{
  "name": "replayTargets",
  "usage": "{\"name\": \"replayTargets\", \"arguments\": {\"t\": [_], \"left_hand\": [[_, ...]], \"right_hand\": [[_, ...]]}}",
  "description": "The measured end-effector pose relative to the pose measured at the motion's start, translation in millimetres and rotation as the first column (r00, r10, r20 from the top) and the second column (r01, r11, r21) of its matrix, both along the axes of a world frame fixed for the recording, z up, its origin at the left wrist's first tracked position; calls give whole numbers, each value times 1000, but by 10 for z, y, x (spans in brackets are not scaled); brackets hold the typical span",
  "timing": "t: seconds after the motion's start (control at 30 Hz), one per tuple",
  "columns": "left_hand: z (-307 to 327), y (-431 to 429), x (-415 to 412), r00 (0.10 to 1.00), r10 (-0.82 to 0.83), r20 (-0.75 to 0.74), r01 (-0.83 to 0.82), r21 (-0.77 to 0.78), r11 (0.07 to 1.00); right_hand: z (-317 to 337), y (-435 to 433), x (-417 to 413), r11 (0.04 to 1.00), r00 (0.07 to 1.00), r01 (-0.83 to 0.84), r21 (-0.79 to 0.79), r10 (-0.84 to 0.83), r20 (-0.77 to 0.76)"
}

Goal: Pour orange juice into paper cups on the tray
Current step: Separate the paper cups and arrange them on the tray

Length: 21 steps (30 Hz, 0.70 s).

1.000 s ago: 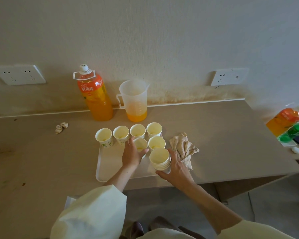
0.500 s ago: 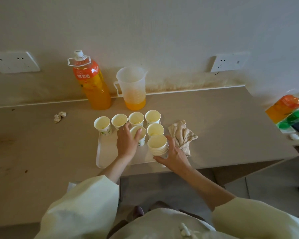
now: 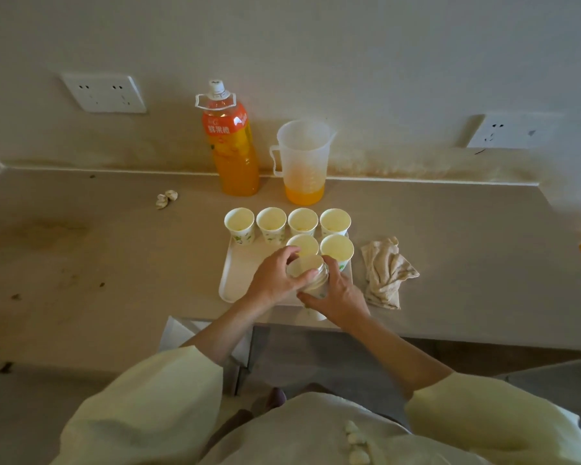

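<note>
A white tray (image 3: 239, 276) lies on the counter with several paper cups on it, a back row starting at the left cup (image 3: 239, 224) and two more in front, the right one (image 3: 337, 249) beside my hands. Over the tray's near right part I hold a stack of paper cups (image 3: 307, 273). My right hand (image 3: 337, 293) grips the stack from the right and below. My left hand (image 3: 275, 278) pinches the rim of the top cup. Behind the tray stand an orange juice bottle (image 3: 233, 152) and a clear jug (image 3: 302, 162) with a little juice at its bottom.
A crumpled beige cloth (image 3: 386, 271) lies just right of the tray. A small paper wad (image 3: 166, 199) sits on the counter to the left. Wall sockets (image 3: 104, 94) are on the wall behind. The counter's front edge runs just under my hands.
My left hand left the front-row cup on the tray and came over to the stack, where it now pinches the top cup. My right hand keeps its grip on the stack.
</note>
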<state>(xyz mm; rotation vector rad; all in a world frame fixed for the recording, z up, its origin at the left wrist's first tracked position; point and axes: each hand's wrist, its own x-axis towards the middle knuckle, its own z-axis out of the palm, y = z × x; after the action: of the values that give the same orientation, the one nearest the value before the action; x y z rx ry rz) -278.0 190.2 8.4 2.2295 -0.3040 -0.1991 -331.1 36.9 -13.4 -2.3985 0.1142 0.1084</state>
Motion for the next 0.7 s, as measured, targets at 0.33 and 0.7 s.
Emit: {"name": "replayTargets", "arguments": {"t": [0.33, 0.7], "left_hand": [[65, 245, 51, 970, 239, -42, -243, -147, 959], [-40, 682, 369, 897, 439, -48, -440, -12, 898]], "right_hand": [[-56, 160, 72, 994, 995, -98, -43, 98, -12], [-61, 56, 58, 996, 997, -76, 50, 76, -3]]}}
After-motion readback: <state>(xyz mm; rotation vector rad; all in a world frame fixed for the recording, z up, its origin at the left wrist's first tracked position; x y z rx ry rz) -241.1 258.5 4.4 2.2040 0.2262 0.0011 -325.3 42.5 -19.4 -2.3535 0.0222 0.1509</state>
